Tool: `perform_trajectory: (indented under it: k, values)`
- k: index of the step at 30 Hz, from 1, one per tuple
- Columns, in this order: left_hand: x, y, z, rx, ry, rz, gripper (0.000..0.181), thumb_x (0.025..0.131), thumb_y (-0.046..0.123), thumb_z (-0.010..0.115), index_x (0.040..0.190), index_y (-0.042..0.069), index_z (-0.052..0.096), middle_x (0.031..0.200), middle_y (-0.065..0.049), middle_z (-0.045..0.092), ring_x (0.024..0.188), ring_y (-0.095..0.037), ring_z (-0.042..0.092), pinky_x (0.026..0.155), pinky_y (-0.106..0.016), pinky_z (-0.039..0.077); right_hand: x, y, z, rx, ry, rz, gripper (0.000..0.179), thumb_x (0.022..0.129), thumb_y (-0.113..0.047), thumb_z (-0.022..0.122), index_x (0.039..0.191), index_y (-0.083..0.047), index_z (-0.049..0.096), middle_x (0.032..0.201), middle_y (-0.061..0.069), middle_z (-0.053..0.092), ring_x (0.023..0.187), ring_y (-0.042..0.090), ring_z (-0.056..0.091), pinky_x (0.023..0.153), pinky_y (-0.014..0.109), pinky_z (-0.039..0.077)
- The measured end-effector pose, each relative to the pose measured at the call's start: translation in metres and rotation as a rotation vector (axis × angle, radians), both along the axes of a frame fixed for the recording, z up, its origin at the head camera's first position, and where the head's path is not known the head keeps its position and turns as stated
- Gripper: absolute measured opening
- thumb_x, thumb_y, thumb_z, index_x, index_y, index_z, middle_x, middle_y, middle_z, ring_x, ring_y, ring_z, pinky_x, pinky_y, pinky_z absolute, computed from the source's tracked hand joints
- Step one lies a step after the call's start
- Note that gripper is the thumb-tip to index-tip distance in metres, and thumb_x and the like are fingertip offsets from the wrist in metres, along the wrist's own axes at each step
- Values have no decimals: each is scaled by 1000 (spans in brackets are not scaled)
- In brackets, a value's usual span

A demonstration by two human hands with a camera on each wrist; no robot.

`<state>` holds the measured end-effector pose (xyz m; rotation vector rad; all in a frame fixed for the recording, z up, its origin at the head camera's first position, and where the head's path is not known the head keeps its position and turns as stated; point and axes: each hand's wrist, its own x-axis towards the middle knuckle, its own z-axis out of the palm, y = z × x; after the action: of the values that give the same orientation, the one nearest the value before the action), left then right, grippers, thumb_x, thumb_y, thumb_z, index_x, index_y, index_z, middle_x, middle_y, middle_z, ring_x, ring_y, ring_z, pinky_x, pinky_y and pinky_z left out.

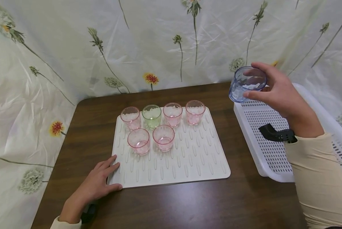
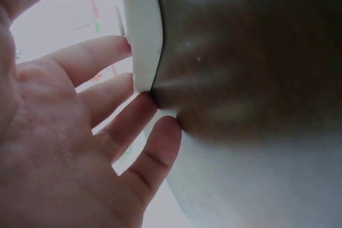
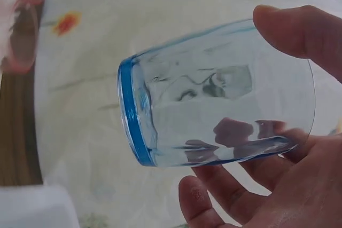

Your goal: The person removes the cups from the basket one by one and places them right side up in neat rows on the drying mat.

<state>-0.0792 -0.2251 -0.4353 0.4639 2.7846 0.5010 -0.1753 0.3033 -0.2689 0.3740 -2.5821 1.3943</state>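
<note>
A clear blue glass (image 1: 237, 89) is held in my right hand (image 1: 282, 92), thumb on one side and fingers on the other, tilted above the far end of a white basket. The right wrist view shows the same blue glass (image 3: 187, 100) with its thick base pointing left. My left hand (image 1: 94, 183) rests at the near left corner of a white ribbed mat (image 1: 188, 165), fingers fairly straight and touching its edge. On the mat stand several pink glasses (image 1: 164, 144) and one green glass (image 1: 152, 122), all upright, in a back row and a shorter front row.
The white perforated basket (image 1: 263, 140) stands on the right of the dark wooden table (image 1: 173, 203), partly behind my right forearm. A flower-patterned sheet (image 1: 165, 41) hangs along the back and left of the table. Both wrists carry dark straps.
</note>
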Motion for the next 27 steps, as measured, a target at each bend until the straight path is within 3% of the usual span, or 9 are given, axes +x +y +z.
perform_trajectory:
  k: [7,15,21,27]
  values:
    - [-1,-1,0,-3,0,1,82,77,46,81,142,4,54,159,-18,35,137,-43,39,106,-62,40,8,-34,0,-321,0,143,74,83,14,67,145,-13,40,131,-8,59,114,11,55,78,12,51]
    - [0,0,1,-5,1,-4,83,77,47,81,142,5,54,159,-18,35,137,-42,39,106,-61,41,12,-66,-4,-444,3,234,71,81,20,64,141,-11,43,131,-1,57,111,15,56,80,13,52]
    - [-2,0,1,-9,-9,5,82,77,47,81,143,6,53,160,-17,34,138,-42,38,107,-62,40,10,-87,-21,-436,-1,263,73,78,21,66,141,-9,42,131,0,57,112,15,59,84,14,53]
    - [-3,0,0,-14,-15,6,83,77,48,81,143,6,53,160,-17,33,138,-42,38,107,-62,40,6,-105,-48,-247,-66,207,77,78,10,73,145,-2,36,136,6,54,110,14,60,84,13,52]
